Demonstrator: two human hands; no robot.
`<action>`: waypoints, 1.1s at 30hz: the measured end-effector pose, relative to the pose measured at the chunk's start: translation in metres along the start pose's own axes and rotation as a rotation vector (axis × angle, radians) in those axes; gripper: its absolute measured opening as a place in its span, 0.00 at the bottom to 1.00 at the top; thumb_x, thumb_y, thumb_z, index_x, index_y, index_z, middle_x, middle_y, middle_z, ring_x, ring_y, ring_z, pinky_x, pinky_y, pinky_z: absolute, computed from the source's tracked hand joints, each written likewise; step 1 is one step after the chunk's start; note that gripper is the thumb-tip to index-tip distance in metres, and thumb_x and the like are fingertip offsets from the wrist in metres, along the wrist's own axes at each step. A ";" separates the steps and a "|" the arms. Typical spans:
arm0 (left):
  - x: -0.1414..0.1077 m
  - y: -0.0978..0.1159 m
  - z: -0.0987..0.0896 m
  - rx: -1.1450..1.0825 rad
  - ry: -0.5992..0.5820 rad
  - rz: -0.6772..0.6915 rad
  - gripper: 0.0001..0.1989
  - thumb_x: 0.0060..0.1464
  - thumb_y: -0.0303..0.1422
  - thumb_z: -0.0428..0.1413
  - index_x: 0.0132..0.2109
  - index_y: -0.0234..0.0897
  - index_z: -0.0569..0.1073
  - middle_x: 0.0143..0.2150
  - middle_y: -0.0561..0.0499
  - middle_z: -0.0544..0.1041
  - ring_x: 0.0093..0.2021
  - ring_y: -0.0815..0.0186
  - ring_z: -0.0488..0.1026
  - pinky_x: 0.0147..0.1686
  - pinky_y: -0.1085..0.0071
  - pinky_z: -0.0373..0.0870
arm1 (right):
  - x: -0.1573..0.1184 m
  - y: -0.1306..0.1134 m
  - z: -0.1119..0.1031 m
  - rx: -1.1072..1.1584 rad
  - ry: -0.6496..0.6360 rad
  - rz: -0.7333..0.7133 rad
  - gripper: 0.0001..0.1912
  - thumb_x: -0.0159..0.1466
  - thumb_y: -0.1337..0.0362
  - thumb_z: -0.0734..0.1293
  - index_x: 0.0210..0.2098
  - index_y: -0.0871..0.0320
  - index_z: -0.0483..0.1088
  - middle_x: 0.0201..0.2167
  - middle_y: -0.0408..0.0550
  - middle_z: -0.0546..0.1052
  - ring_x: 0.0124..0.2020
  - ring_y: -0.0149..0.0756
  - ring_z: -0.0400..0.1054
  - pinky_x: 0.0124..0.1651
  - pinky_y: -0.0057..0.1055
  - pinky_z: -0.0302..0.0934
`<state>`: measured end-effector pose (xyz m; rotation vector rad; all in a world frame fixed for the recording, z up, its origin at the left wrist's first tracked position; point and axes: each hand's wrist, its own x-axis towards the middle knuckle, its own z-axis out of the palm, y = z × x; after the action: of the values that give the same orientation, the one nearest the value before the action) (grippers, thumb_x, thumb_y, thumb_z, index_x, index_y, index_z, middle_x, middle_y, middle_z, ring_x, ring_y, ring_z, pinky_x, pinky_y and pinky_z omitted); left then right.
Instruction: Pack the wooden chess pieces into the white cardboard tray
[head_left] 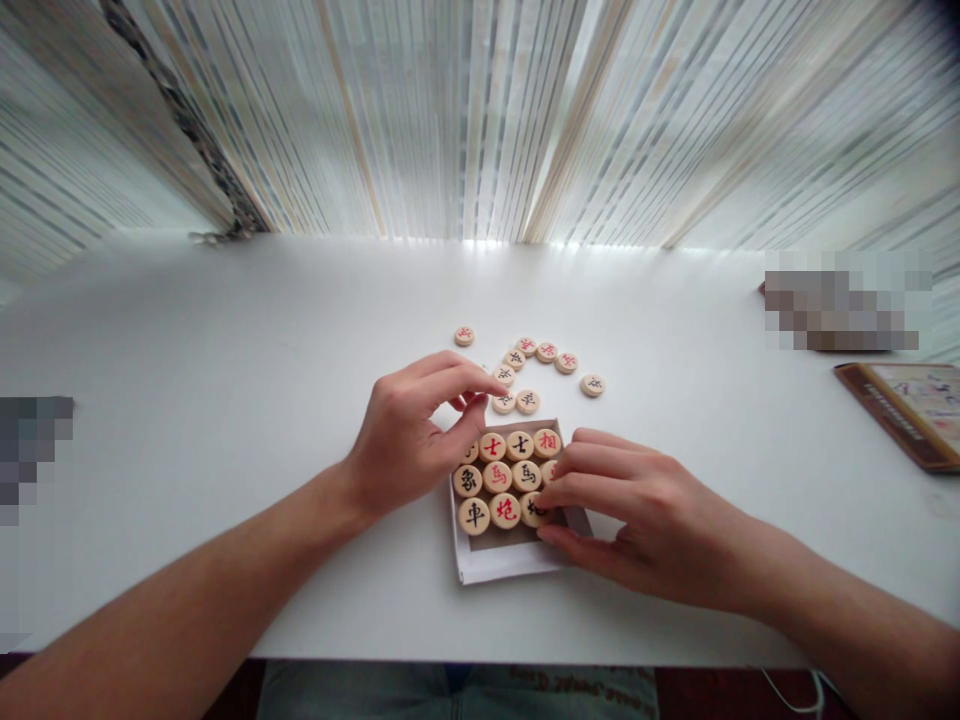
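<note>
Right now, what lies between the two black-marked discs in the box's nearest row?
In the head view, one red-marked disc sits between them, inside the box.

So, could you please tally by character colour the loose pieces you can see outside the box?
Red-character pieces: 4
Black-character pieces: 5
Total in clear view: 9
</note>
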<state>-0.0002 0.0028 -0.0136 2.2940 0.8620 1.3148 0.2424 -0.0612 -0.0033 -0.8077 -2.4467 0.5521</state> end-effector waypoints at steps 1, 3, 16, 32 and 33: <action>0.000 0.000 0.000 -0.001 0.000 0.000 0.12 0.60 0.18 0.58 0.42 0.36 0.83 0.40 0.47 0.85 0.40 0.63 0.83 0.43 0.65 0.80 | 0.000 0.000 -0.001 0.006 0.001 -0.003 0.03 0.69 0.71 0.70 0.40 0.58 0.76 0.32 0.48 0.77 0.33 0.39 0.67 0.36 0.34 0.62; 0.000 0.001 0.000 -0.002 0.000 0.002 0.12 0.60 0.17 0.58 0.42 0.36 0.83 0.40 0.47 0.85 0.41 0.63 0.83 0.43 0.66 0.79 | 0.001 0.000 -0.003 0.013 0.008 -0.003 0.02 0.69 0.71 0.71 0.39 0.58 0.76 0.32 0.49 0.77 0.34 0.39 0.68 0.36 0.34 0.63; 0.002 -0.003 -0.001 -0.006 0.019 0.013 0.12 0.60 0.18 0.58 0.42 0.35 0.83 0.39 0.47 0.85 0.38 0.65 0.81 0.37 0.69 0.80 | 0.001 0.038 -0.022 -0.013 0.335 0.248 0.12 0.70 0.67 0.70 0.28 0.54 0.74 0.25 0.45 0.76 0.24 0.34 0.65 0.29 0.34 0.57; 0.004 -0.017 -0.007 0.032 0.056 -0.039 0.10 0.59 0.20 0.59 0.42 0.34 0.83 0.39 0.47 0.85 0.37 0.64 0.82 0.37 0.69 0.80 | -0.006 0.081 -0.030 -0.010 0.535 0.540 0.16 0.67 0.56 0.71 0.25 0.56 0.77 0.23 0.47 0.77 0.25 0.36 0.65 0.29 0.34 0.53; 0.004 -0.018 -0.008 0.039 0.060 -0.051 0.10 0.59 0.20 0.59 0.42 0.35 0.84 0.39 0.47 0.85 0.37 0.65 0.82 0.37 0.69 0.80 | -0.006 0.083 -0.031 -0.016 0.550 0.554 0.15 0.66 0.56 0.71 0.26 0.57 0.78 0.22 0.47 0.77 0.25 0.36 0.64 0.29 0.34 0.53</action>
<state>-0.0113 0.0193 -0.0175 2.2569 0.9681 1.3624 0.3001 0.0036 -0.0237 -1.4399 -1.7224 0.4238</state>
